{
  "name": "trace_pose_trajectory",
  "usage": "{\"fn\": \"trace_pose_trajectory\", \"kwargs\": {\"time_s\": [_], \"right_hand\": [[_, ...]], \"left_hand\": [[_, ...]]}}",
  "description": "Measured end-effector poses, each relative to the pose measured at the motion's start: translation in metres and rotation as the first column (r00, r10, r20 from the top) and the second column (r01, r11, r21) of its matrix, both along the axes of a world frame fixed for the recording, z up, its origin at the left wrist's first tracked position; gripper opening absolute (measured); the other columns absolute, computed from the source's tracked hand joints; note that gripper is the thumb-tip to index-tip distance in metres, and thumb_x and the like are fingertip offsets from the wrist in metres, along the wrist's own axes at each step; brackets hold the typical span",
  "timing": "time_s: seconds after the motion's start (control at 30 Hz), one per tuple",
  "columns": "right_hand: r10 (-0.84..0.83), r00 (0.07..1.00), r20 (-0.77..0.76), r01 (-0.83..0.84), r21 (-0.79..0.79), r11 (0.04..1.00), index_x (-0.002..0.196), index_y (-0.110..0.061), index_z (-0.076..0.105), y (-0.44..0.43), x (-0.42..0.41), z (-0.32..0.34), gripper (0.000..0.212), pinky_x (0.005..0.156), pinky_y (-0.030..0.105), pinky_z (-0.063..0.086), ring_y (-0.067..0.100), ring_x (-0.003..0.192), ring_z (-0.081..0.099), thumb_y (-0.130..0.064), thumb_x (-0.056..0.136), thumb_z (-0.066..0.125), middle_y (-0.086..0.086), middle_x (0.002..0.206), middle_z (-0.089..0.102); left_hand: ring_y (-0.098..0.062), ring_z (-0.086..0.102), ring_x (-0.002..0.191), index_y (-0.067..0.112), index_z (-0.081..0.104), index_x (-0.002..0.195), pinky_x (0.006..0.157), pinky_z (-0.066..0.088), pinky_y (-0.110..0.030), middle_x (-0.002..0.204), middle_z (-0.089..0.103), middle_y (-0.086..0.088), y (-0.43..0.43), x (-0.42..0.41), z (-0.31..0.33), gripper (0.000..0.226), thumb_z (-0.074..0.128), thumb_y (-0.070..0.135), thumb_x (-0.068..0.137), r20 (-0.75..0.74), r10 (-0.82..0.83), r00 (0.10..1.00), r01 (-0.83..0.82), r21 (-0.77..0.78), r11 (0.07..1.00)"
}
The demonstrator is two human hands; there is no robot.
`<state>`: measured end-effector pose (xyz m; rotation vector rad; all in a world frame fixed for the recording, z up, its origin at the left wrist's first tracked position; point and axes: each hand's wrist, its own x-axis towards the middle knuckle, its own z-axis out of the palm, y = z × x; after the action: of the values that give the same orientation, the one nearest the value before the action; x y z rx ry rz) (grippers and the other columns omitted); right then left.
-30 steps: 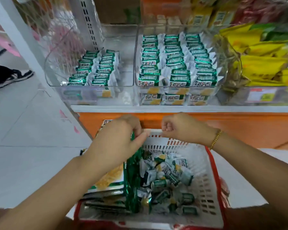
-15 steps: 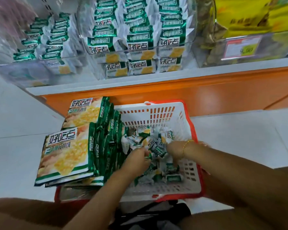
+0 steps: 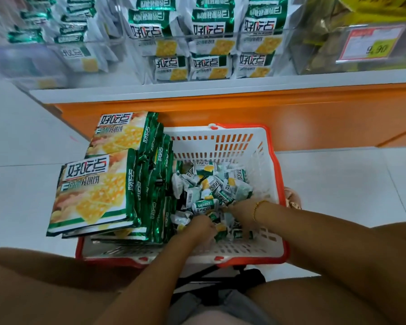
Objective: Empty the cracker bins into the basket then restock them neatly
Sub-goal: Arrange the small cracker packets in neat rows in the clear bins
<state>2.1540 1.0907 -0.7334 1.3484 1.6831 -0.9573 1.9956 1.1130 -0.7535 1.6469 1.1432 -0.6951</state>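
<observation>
A person crouched over a shopping basket on a pale tiled shop floor, both bare hands down inside it.

Well beyond the hands and above them ran a white shelf (image 3: pixel 197 86) on an orange base. On it stood clear plastic cracker bins (image 3: pixel 21 64), side by side. The one straight ahead of the hands was packed with green-and-white packets in rows. The one off to the left of the hands was only partly filled.

The basket (image 3: pixel 280 184), white with an orange rim, surrounded both hands. Just left of the left hand, a stack of large flat cracker bags (image 3: pixel 92 193) lay over the basket's left side and overhung its edge. Loose small cracker packets (image 3: pixel 211 184) were heaped around the hands and just beyond them.

The left hand (image 3: pixel 203 225) was curled knuckles-up in the heap, its fingers closed on one of the small cracker packets. The right hand (image 3: pixel 240 211), just beside it, was buried among the wrappers with its fingers hidden, so its grasp could not be made out.

Far up to the right of the right hand hung a price label (image 3: pixel 370 43). A thin gold bracelet (image 3: pixel 258 207) circled the right wrist.
</observation>
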Motion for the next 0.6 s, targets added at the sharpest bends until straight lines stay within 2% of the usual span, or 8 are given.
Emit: {"fn": "trace_pose_trajectory", "kwargs": {"time_s": [0.13, 0.23, 0.3, 0.37, 0.5, 0.53, 0.6], "right_hand": [[-0.146, 0.989, 0.034, 0.143, 0.066, 0.987, 0.140, -0.005, 0.041, 0.004, 0.007, -0.011, 0.075, 0.091, 0.037, 0.053, 0.028, 0.114, 0.058, -0.027, 0.079, 0.078, 0.012, 0.130, 0.057], [-0.196, 0.979, 0.055, 0.193, 0.041, 0.980, 0.136, -0.001, 0.046, 0.004, 0.007, -0.016, 0.070, 0.092, 0.038, 0.053, 0.027, 0.113, 0.060, -0.032, 0.081, 0.076, 0.014, 0.129, 0.060], [-0.199, 0.977, 0.072, 0.199, 0.011, 0.980, 0.133, -0.001, 0.049, 0.002, 0.005, -0.016, 0.074, 0.095, 0.040, 0.051, 0.029, 0.117, 0.059, -0.040, 0.077, 0.077, 0.015, 0.130, 0.059], [-0.248, 0.967, 0.063, 0.247, 0.022, 0.969, 0.132, -0.003, 0.050, 0.002, 0.004, -0.015, 0.075, 0.097, 0.041, 0.050, 0.030, 0.116, 0.058, -0.040, 0.074, 0.080, 0.014, 0.129, 0.059], [-0.241, 0.970, 0.040, 0.240, 0.031, 0.970, 0.132, -0.006, 0.046, 0.004, 0.000, -0.014, 0.086, 0.099, 0.039, 0.049, 0.027, 0.117, 0.056, -0.042, 0.065, 0.086, 0.011, 0.130, 0.057], [-0.244, 0.969, 0.043, 0.243, 0.021, 0.970, 0.136, -0.006, 0.042, 0.003, -0.002, -0.014, 0.089, 0.101, 0.038, 0.047, 0.027, 0.120, 0.053, -0.040, 0.067, 0.085, 0.011, 0.134, 0.054], [-0.264, 0.964, 0.025, 0.264, -0.011, 0.964, 0.146, -0.008, 0.028, 0.002, -0.004, -0.016, 0.095, 0.105, 0.037, 0.043, 0.028, 0.130, 0.046, -0.032, 0.072, 0.083, 0.011, 0.146, 0.043]], "left_hand": [[-0.017, 0.026, 0.049, 0.008, 0.043, 0.061, 0.056, 0.027, -0.029, 0.053, 0.030, -0.006, 0.000, -0.005, 0.001, 0.038, 0.046, 0.016, 0.098, 0.047, 0.045, 0.998, -0.046, 0.010, 0.999], [-0.017, 0.029, 0.046, 0.004, 0.052, 0.068, 0.054, 0.029, -0.027, 0.051, 0.037, -0.006, -0.001, -0.007, 0.005, 0.033, 0.049, 0.017, 0.097, 0.057, 0.070, 0.996, -0.070, -0.008, 0.998], [-0.016, 0.034, 0.047, 0.005, 0.059, 0.076, 0.052, 0.030, -0.026, 0.057, 0.047, -0.006, -0.001, -0.007, 0.006, 0.027, 0.049, 0.018, 0.097, 0.069, 0.081, 0.994, -0.080, -0.017, 0.997], [-0.017, 0.036, 0.049, 0.006, 0.060, 0.078, 0.056, 0.032, -0.027, 0.063, 0.050, -0.010, -0.002, -0.007, 0.007, 0.025, 0.048, 0.020, 0.096, 0.086, 0.100, 0.991, -0.098, -0.018, 0.995], [-0.018, 0.033, 0.048, 0.006, 0.053, 0.065, 0.054, 0.028, -0.027, 0.054, 0.040, -0.007, -0.004, -0.009, 0.012, 0.035, 0.048, 0.019, 0.097, 0.091, 0.123, 0.988, -0.122, -0.017, 0.992], [-0.018, 0.034, 0.049, 0.006, 0.054, 0.066, 0.052, 0.027, -0.027, 0.055, 0.040, -0.006, -0.004, -0.009, 0.014, 0.035, 0.048, 0.020, 0.098, 0.088, 0.123, 0.989, -0.122, -0.017, 0.992], [-0.017, 0.037, 0.051, 0.000, 0.065, 0.081, 0.050, 0.028, -0.026, 0.059, 0.044, -0.006, -0.004, -0.011, 0.015, 0.031, 0.049, 0.022, 0.098, 0.090, 0.120, 0.989, -0.118, -0.021, 0.993]]}}
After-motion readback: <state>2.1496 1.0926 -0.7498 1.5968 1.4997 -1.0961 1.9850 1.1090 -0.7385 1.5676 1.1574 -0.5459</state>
